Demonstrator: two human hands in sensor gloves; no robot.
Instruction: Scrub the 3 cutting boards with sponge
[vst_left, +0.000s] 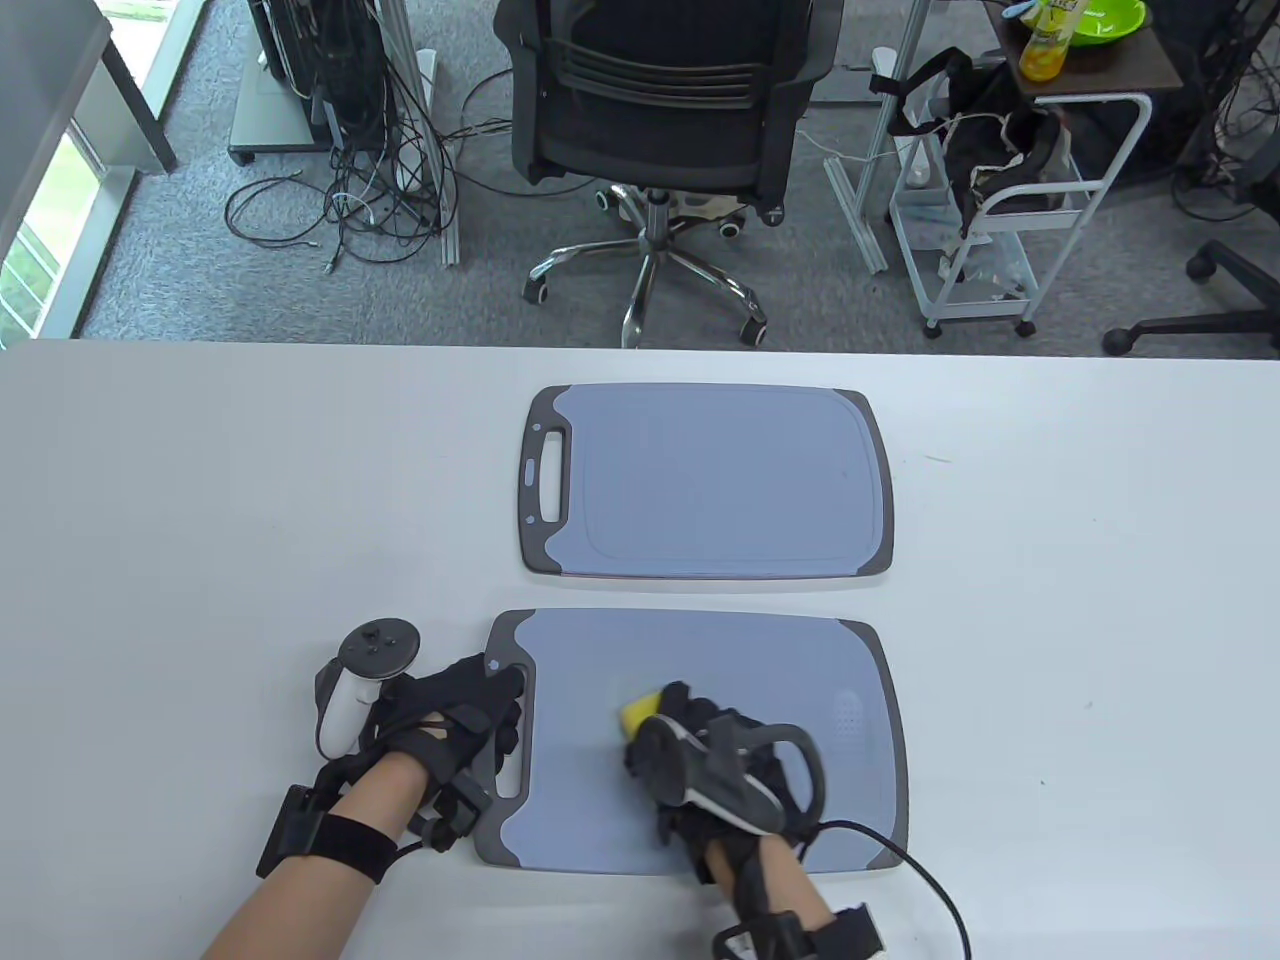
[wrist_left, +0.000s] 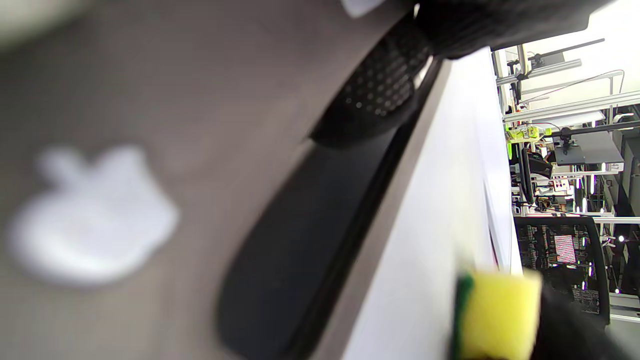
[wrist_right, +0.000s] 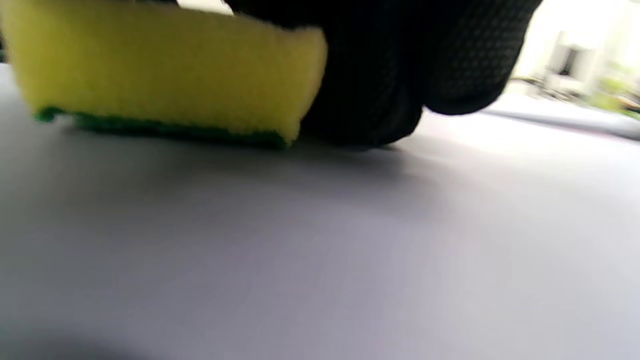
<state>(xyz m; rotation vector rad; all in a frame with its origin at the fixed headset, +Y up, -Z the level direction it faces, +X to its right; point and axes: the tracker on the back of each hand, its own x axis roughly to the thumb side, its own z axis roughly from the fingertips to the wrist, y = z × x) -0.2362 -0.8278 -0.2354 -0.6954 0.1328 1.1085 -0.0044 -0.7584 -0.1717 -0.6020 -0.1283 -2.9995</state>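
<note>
The right hand (vst_left: 720, 760) has its grip curled round the yellow sponge (vst_left: 640, 712), green scouring face down and flat against the near cutting board (vst_left: 760, 680), roughly at the board's left-centre. The left hand (vst_left: 450, 725) rests on that board's dark handle end (vst_left: 510, 740), fingers laid over the edge by the slot; whether they hook into the slot or only press down is hard to tell from the blurred left wrist view, but they look fairly straight, so I take that grip as relaxed and pinning rather than clutching. A second cutting board (vst_left: 710, 480) lies just beyond on the white surface (vst_left: 200, 520), apart from the near one; a third is not in sight, and may lie under one of these. To scrub well here, keep the green side fully flat, bear down evenly, and work in overlapping strokes from the handle end to the far right border, including the rim groove, while the left hand keeps steady downward weight so the board cannot skate.
</note>
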